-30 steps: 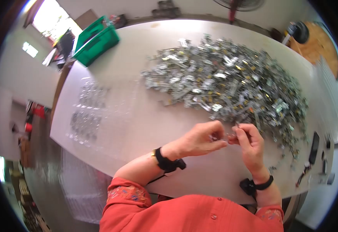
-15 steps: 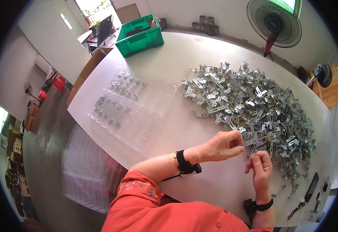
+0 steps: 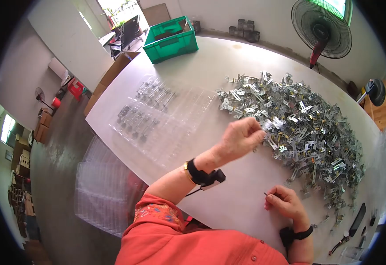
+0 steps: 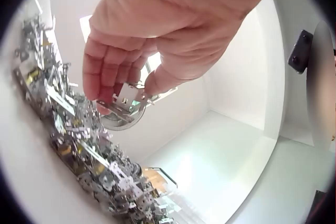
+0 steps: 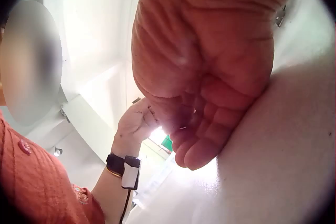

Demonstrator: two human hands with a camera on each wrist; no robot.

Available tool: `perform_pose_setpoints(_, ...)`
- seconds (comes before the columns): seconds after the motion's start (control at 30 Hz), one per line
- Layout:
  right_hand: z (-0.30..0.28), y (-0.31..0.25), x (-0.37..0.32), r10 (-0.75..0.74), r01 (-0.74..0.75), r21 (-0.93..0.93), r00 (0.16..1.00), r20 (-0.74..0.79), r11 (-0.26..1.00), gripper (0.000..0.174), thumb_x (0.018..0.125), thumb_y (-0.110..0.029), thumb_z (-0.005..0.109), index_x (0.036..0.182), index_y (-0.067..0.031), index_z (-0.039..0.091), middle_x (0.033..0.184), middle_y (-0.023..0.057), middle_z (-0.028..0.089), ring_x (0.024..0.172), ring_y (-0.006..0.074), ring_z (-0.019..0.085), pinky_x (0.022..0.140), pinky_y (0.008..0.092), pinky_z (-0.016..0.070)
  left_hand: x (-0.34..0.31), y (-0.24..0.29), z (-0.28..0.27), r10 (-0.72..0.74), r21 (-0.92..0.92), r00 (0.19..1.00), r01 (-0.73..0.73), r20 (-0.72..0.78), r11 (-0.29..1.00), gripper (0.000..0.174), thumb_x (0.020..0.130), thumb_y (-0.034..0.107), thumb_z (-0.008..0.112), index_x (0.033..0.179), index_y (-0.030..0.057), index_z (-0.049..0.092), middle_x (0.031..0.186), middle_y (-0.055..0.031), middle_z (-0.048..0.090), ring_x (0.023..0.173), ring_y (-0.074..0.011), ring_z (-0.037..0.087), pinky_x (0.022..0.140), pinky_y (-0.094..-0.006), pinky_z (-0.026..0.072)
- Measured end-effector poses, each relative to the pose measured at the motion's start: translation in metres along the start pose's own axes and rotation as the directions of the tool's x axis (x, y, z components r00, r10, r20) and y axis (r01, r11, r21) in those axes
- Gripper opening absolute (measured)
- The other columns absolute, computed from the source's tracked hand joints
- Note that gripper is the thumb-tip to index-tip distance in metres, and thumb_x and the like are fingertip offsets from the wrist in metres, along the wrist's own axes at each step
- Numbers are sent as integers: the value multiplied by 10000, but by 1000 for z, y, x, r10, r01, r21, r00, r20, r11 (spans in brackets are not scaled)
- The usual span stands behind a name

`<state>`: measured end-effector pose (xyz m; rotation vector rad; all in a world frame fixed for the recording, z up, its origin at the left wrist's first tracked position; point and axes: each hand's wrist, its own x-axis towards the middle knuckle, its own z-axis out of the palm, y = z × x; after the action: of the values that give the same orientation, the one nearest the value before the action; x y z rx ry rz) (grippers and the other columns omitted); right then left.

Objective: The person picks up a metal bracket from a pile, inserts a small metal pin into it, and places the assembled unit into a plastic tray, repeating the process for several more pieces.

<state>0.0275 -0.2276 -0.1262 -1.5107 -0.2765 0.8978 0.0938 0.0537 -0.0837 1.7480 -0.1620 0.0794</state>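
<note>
My left hand (image 3: 239, 139) is raised over the table at the left edge of a big heap of metal brackets (image 3: 303, 128). Between its thumb and fingers it pinches a small silver bracket (image 4: 128, 95), seen in the left wrist view. Closer to my body, my right hand (image 3: 288, 203) is low over the white table (image 3: 241, 190), fingers curled in. A thin dark piece (image 3: 266, 193) pokes out from its fingertips in the head view; the palm hides most of it in the right wrist view. Left of the heap, clear plastic trays (image 3: 179, 112) hold rows of metal parts (image 3: 140, 123).
A green crate (image 3: 171, 44) stands at the far left corner of the table. Stacked clear trays (image 3: 102, 194) are beside the table's left edge. Pliers (image 3: 340, 240) and a black bar-shaped thing (image 3: 357, 219) lie at the right. A fan (image 3: 321, 31) stands behind.
The hands were close together and have come apart. My left hand has moved left and away from my body with the bracket; the right has drawn back toward me. The head view has swung left.
</note>
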Motion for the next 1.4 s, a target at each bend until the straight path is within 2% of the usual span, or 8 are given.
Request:
perform_pose_setpoints(0.17,-1,1,1,-13,13,3,1000,9,1000,136,1008,-133,622,986,1,620,835,48,678,778,125,667,730,279,562,-11,-5,-68,67,287,971,1,-228,958,164,947,132,700,944,-29,669,763,-20,665,692,-64,600,605,-250,502)
perform_pose_setpoints(0.3,-1,-2,0,-22,22,14,1000,12,1000,137,1011,-134,617,986,1,620,837,47,677,777,124,666,729,278,562,-36,-6,-129,111,596,883,211,-456,775,167,924,136,703,900,-29,685,710,-53,681,656,-78,608,585,-276,499)
perform_pose_setpoints(0.4,1,-4,0,-23,22,24,1000,8,999,138,1014,-133,612,986,2,619,835,46,674,776,121,664,729,277,562,-60,-16,-174,129,662,844,305,-521,684,199,897,166,715,884,-31,689,719,-91,692,648,-130,642,589,-303,505)
perform_pose_setpoints(0.47,2,-6,0,-18,17,33,1000,6,999,139,1016,-133,609,986,2,618,834,45,672,776,120,664,729,276,563,-77,-26,-202,107,744,821,443,-561,501,229,863,215,691,824,-10,675,792,-177,678,796,-338,674,733,-437,524)
perform_pose_setpoints(0.5,2,-6,0,-15,15,31,1000,5,999,138,1017,-132,607,986,2,618,834,44,671,776,119,663,729,276,563,-85,-28,-210,108,744,820,445,-562,499,229,863,215,691,824,-10,675,792,-177,678,796,-338,674,733,-437,524)
perform_pose_setpoints(0.57,2,-7,0,-12,12,28,1000,3,1000,137,1017,-131,605,985,1,617,834,43,670,776,117,663,729,277,564,-98,-30,-221,87,778,810,520,-581,352,234,843,229,705,809,-1,678,848,-186,664,880,-355,648,800,-458,510)
perform_pose_setpoints(0.8,3,-8,1,-19,19,6,1000,1,1000,121,1018,-120,599,980,-5,608,837,43,668,775,121,664,717,280,569,-102,-35,-233,-134,692,771,623,-623,364,210,817,223,739,843,16,714,871,-188,707,885,-344,688,804,-444,532)
perform_pose_setpoints(1.4,5,-7,0,-31,31,-17,999,-20,999,127,1013,-121,611,980,1,616,826,38,672,764,111,665,713,272,570,-96,-54,-233,-183,802,812,580,-554,145,266,819,289,773,884,35,731,972,-173,724,970,-350,690,865,-444,538)
